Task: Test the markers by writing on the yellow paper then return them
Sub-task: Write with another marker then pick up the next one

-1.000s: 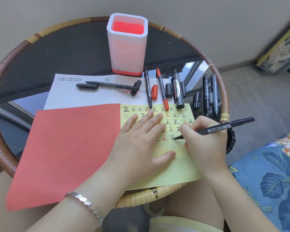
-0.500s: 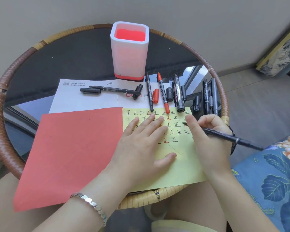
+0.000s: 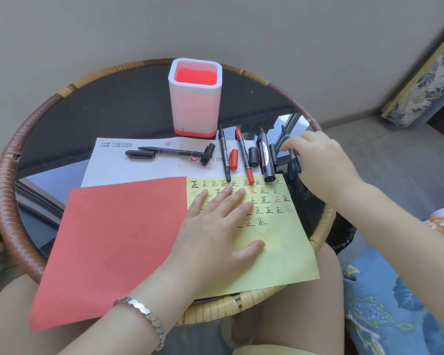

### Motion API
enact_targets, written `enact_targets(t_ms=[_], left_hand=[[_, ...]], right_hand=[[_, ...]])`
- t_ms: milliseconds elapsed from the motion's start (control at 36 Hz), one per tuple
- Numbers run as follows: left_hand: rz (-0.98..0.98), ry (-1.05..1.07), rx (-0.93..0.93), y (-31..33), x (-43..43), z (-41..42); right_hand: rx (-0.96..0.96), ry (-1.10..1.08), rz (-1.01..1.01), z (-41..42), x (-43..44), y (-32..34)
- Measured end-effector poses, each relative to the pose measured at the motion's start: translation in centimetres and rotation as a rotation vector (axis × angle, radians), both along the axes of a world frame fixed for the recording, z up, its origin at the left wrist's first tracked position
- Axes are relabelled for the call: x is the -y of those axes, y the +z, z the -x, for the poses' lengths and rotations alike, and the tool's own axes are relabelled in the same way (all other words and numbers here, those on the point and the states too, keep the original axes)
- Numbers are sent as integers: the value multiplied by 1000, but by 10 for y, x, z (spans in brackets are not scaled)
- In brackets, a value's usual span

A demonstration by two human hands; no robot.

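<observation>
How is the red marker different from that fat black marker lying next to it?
The red marker is slim, while the fat black marker has a much thicker barrel. The red marker's tip and far end are red; the fat black marker is black with a label along its side. The red marker's cap is red and narrow; the fat black marker's cap is stubby and black. Both lie uncapped, side by side, ends touching the yellow paper.

Yellow paper (image 3: 280,254) with black and red marks, red sheet (image 3: 113,239), white holder (image 3: 194,98) — red inside.
</observation>
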State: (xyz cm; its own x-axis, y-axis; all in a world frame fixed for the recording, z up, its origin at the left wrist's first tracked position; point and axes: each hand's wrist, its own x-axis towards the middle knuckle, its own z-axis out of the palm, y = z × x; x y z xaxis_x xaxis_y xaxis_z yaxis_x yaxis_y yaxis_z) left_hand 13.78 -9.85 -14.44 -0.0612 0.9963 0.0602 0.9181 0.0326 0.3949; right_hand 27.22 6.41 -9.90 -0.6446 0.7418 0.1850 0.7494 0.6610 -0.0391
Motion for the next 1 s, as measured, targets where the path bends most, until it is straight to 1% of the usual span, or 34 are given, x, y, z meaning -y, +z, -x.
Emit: enact_targets(t_ms=[83, 139, 306, 361, 444, 556, 694, 778, 861, 1000], left_hand=[[3, -1, -5, 0, 0, 0], [0, -2, -11, 0, 0, 0], [3, 2, 1, 0, 0, 0], [5, 4, 12, 0, 0, 0], [10, 5, -5, 0, 0, 0], [13, 7, -18, 0, 0, -1], [15, 10, -4, 1, 0, -1], [18, 5, -22, 1, 0, -1], [20, 4, -23, 1, 0, -1], [10, -1, -1, 1, 0, 0]], right_hand=[[125, -20, 44, 6, -7, -7], [130, -33, 55, 6, -11, -12], [-129, -100, 69, -9, -18, -7], [-188, -143, 76, -15, -21, -3], [-228, -219, 106, -23, -24, -1], [-180, -250, 169, -22, -19, -3], [-61, -293, 169, -11, -13, -9], [-40, -340, 172, -7, -13, -8], [-133, -367, 224, -5, -12, -5], [-507, -418, 416, -13, -3, 2]])
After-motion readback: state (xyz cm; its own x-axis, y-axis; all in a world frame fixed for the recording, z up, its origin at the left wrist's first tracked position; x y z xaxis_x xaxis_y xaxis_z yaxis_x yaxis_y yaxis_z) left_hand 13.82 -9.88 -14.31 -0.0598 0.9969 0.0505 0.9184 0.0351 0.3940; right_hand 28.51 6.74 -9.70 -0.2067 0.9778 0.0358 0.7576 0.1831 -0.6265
